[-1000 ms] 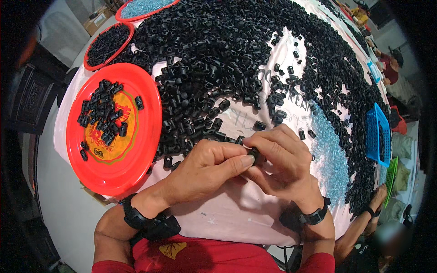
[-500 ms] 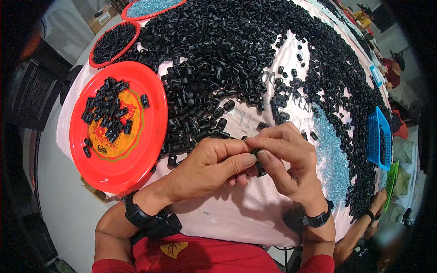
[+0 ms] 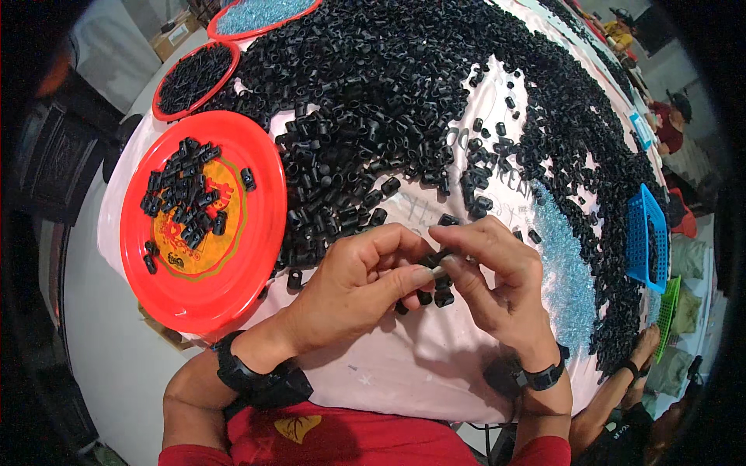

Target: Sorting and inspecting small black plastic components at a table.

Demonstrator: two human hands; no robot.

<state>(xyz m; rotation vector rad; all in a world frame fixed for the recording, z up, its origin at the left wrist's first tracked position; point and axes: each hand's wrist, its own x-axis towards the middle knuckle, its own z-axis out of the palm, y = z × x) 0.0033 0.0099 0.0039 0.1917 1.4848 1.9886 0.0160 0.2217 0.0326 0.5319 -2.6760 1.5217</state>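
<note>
Your left hand (image 3: 353, 283) and right hand (image 3: 497, 279) pinch one small black plastic tube piece (image 3: 432, 264) together, close over the white table (image 3: 404, 365), so each grip holds it steady.

Near the table's front edge, the left hand (image 3: 353, 287) and right hand (image 3: 493, 283) meet, fingertips pinching a small black plastic piece (image 3: 435, 264) between them. A huge heap of black pieces (image 3: 404, 101) spreads beyond. To the left lies a red plate (image 3: 249, 256) holding a few pieces.
</note>
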